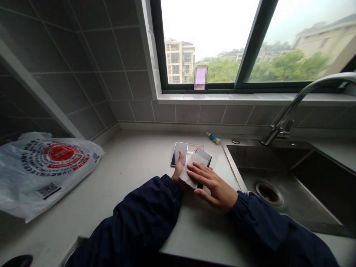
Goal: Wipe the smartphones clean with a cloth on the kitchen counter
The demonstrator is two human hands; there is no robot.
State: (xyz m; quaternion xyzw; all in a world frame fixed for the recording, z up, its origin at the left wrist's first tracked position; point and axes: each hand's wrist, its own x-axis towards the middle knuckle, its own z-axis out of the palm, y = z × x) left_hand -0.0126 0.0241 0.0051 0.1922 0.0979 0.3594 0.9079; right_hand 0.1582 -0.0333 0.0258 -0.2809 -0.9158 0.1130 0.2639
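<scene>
A printed plastic bag [47,170] is laid at the left of the pale worktop [130,174], while a phone [180,154], a second phone [205,157] and a small tube [213,137] are placed further right.

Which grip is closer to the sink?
Right. The right grip is on the counter beside the sink, close to its edge. The left grip is farther away, on the other side of the cloth.

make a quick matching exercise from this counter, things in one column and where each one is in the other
Things
1. white plastic bag
2. small tube
3. pale cloth
4. chrome faucet

Places
A. under the right hand
B. at the back of the steel sink
C. at the far left of the counter
D. behind the phone

Pairs: 1-C, 2-D, 3-A, 4-B
</scene>
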